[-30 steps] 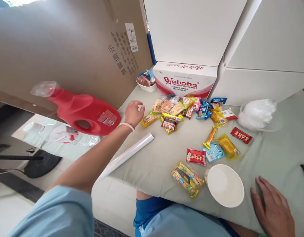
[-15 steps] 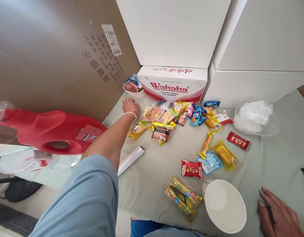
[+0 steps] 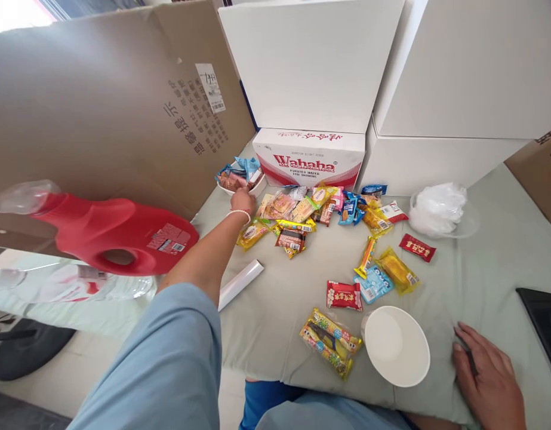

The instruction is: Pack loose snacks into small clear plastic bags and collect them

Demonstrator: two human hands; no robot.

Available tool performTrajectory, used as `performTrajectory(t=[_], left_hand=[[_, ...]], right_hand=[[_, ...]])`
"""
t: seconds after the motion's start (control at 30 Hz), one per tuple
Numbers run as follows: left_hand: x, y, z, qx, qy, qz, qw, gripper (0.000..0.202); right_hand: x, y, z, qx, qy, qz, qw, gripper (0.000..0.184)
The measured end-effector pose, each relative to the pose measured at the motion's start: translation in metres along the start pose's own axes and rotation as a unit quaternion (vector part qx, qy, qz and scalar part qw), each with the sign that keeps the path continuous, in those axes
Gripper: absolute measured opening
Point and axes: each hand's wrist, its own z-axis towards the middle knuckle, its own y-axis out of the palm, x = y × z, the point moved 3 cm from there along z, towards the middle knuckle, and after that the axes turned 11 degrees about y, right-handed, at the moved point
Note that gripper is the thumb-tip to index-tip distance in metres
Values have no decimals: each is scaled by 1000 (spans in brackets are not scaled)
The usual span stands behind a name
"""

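Observation:
My left hand (image 3: 242, 202) reaches to the near rim of a small white bowl (image 3: 259, 187), its fingers closed at the edge; the fingertips are partly hidden. Blue and reddish-brown wrapped snacks (image 3: 245, 172) fill that bowl. To the right of this hand lies a pile of packaged snacks (image 3: 297, 212). My right hand (image 3: 490, 373) rests on the cloth with fingers stretched out and holds nothing. Beside it stands a white paper tub (image 3: 397, 346), its inside bare. Near the tub are a yellow patterned snack packet (image 3: 331, 343) and a red snack packet (image 3: 344, 295).
A red jug (image 3: 123, 236) lies on its side at left, by a large cardboard sheet (image 3: 100, 119). A Wahaha box (image 3: 308, 160) and white boxes (image 3: 445, 161) line the back. There are also a white roll (image 3: 242, 283), a plastic bag (image 3: 439, 209) and a black device (image 3: 541, 325).
My left hand has moved from in front of the white bowl to its near rim. My right hand stays on the cloth. The view has tilted up slightly and shifted right.

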Motion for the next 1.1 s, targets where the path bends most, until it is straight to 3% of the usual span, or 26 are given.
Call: performTrajectory(t=[0.2, 0.3, 0.4, 0.47, 0.5, 0.6, 0.63, 0.67, 0.77, 0.87, 1.0, 1.1], left_hand=[[17, -40, -91, 16, 35, 75, 996, 20], [46, -62, -135, 32, 85, 80, 993, 13], [91, -75, -163, 85, 151, -35, 984, 15], [124, -71, -168, 105, 144, -203, 963, 21], [140, -64, -166, 103, 123, -308, 938, 23], [179, -30, -155, 83, -2, -590, 803, 28], [189, -17, -152, 72, -44, -636, 767, 29], [198, -4, -150, 59, -69, -657, 748, 28], [216, 26, -154, 28, -85, -663, 743, 25], [225, 34, -165, 18, -81, -667, 740, 28], [229, 6, -175, 36, -57, -685, 725, 29], [228, -24, -186, 33, -32, -692, 720, 22]], right_hand=[[-5, 0, 1, 9, 0, 23, 1000, 40], [-5, 2, 1, 15, 8, 34, 999, 40], [-5, 4, 2, 16, 15, 48, 999, 40], [-5, 5, 2, 22, 15, 58, 998, 40], [-5, 6, 2, 24, 16, 64, 998, 39], [-5, 8, 2, 29, 24, 80, 996, 36], [-5, 9, 2, 29, 25, 86, 996, 35], [-5, 10, 1, 29, 25, 91, 995, 34], [-5, 12, 2, 28, 29, 105, 994, 32], [-6, 6, 7, 14, 51, 127, 990, 30], [-21, -25, 16, 18, 74, 184, 980, 27], [-50, -50, 17, -5, 33, 258, 966, 24]])
